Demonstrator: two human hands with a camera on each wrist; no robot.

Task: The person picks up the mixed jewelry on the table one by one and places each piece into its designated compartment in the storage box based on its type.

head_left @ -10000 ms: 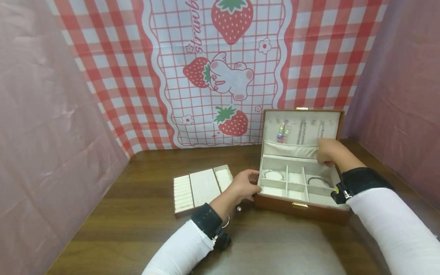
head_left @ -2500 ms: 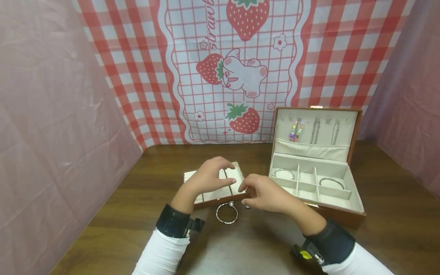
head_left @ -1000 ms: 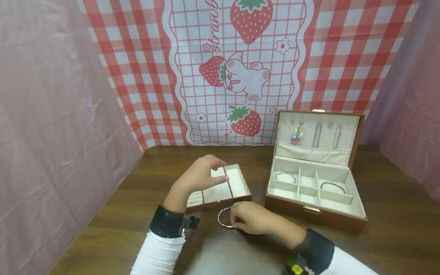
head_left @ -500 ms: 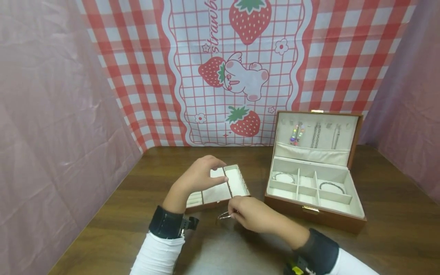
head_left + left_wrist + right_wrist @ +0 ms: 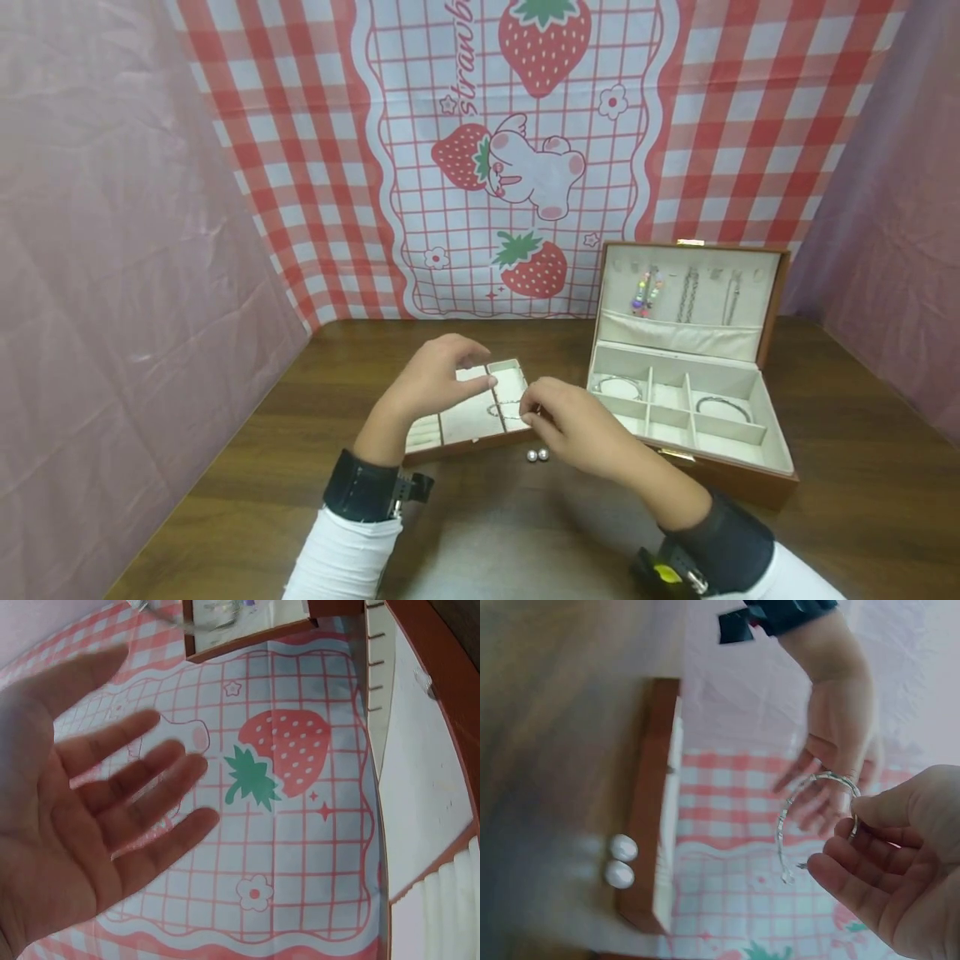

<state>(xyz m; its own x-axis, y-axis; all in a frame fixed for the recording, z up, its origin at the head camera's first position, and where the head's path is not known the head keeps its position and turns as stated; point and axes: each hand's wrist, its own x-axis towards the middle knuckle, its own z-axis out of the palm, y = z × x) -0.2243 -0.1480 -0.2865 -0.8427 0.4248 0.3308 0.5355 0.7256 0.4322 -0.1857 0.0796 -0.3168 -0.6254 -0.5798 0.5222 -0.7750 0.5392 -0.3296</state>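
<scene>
My right hand [image 5: 583, 427] pinches a thin silver bangle [image 5: 781, 822] between thumb and fingers, raised over the near right part of the jewelry tray [image 5: 450, 450]. In the right wrist view the bangle looks open-ended. My left hand [image 5: 429, 382] hovers above the tray with its fingers spread and nothing in them, hiding the tray's left part; its palm shows in the left wrist view. Two pearl-like balls [image 5: 537, 456] lie side by side on the table, just in front of the tray and below my right hand.
An open brown jewelry box [image 5: 742, 467] stands on the right, with bangles in two compartments. From its upright lid hang a beaded bracelet [image 5: 647, 293] and silver chains [image 5: 687, 297]. A checked strawberry cloth [image 5: 525, 267] closes off the back of the wooden table [image 5: 247, 500].
My right hand has picked the silver bangle up from the table and raised it away over the tray, uncovering the two balls. My left hand has barely moved in the last second.
</scene>
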